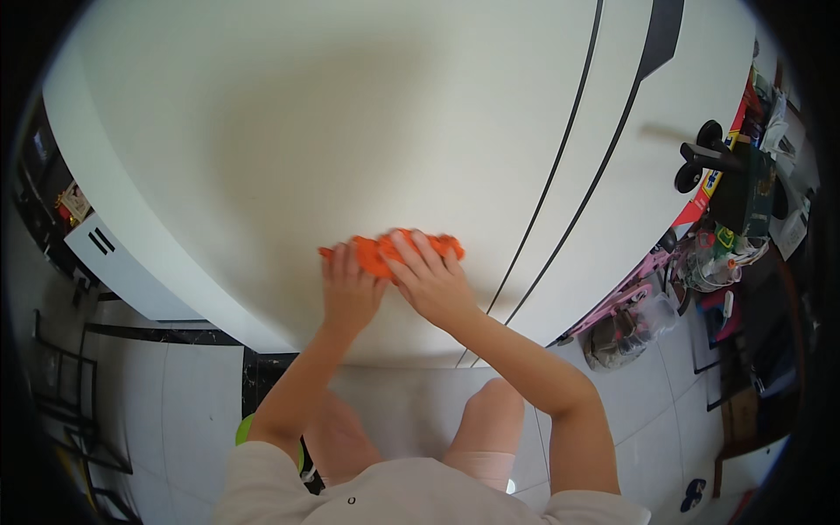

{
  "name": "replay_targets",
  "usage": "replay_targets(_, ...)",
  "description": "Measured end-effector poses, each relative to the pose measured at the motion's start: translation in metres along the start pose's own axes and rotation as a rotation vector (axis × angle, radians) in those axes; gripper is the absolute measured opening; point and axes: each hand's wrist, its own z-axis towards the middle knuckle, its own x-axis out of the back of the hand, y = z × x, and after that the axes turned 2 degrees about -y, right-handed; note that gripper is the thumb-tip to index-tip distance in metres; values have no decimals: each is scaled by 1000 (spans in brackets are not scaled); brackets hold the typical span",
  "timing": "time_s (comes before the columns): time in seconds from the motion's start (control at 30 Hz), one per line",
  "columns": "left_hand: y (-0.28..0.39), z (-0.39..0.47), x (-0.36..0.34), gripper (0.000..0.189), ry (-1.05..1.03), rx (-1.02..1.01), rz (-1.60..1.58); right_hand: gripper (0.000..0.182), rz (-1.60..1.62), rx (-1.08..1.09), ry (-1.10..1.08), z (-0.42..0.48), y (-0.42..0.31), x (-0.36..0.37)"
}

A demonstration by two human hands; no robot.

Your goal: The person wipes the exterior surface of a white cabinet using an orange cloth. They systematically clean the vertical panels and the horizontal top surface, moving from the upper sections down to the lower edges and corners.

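A white door (pixel 315 144) with dark vertical inlay strips stands right before me. Both hands press a crumpled orange cloth (pixel 373 257) against its lower part. My left hand (pixel 349 289) has its fingers over the cloth's left part, whose tip sticks out past them. To its right, my right hand (pixel 434 283) lies over the cloth with fingers spread, and orange folds show between and beyond them. The palms hide some of the cloth. A black lever handle (pixel 709 156) juts from the door's right side, away from both hands.
Right of the door stand a pink child's bicycle (pixel 627 298), a filled wire basket (pixel 712 266) and a clear plastic bag (pixel 617 341). At left are a white cabinet (pixel 131 269) and a black metal frame (pixel 65 387). Dark slippers (pixel 693 495) lie on the tiled floor (pixel 646 426).
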Motion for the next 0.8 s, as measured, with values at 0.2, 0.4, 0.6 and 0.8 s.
replay_targets(0.2, -32, 62, 39, 54, 256, 196, -38, 48, 6, 83, 144, 105, -14, 34)
replay_targets(0.4, -1, 137, 65, 54, 301, 160, -184, 50, -51, 17, 277, 128, 29, 71)
replay_targets(0.6, 53, 172, 58, 56, 210, -70, -119, 51, -159, -152, 328, 83, 85, 94)
replay_targets(0.8, 103, 148, 30, 32, 258, -290, -110, 51, -170, -318, 406, -14, 109, 51)
